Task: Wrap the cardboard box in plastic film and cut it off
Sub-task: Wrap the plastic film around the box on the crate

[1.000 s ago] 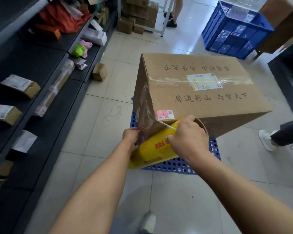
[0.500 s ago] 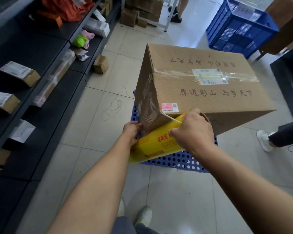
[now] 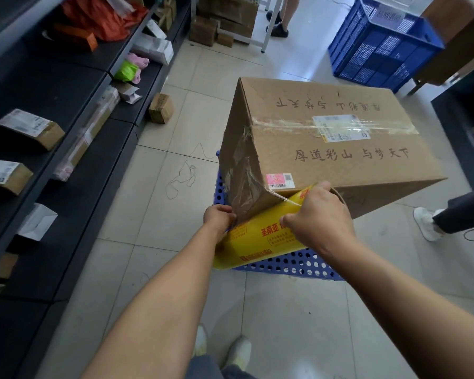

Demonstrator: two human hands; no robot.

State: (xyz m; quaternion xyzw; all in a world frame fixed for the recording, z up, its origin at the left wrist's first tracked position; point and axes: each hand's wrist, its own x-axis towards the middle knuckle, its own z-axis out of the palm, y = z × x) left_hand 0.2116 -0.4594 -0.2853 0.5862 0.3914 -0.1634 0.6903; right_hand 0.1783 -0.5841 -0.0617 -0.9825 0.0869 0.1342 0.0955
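A large cardboard box (image 3: 326, 143) with printed characters and a shipping label rests on a blue perforated platform (image 3: 293, 265). Clear plastic film (image 3: 241, 176) clings to its near-left end face, wrinkled. A yellow film roll (image 3: 257, 239) lies against the box's near bottom corner. My right hand (image 3: 316, 217) grips the roll from above at its right end. My left hand (image 3: 219, 218) is closed on the roll's left end, touching the film's lower edge.
Dark shelving (image 3: 66, 138) with small parcels runs along the left. A small carton (image 3: 161, 108) sits on the tiled floor. A blue crate (image 3: 381, 47) stands far right. One person's legs (image 3: 282, 15) are ahead, another person's shoe (image 3: 427, 222) at right. My shoes (image 3: 238, 351) are below.
The view has shifted slightly, and my feet have come into sight at the bottom. Both hands keep their hold on the roll at the box's near corner; the film looks much the same.
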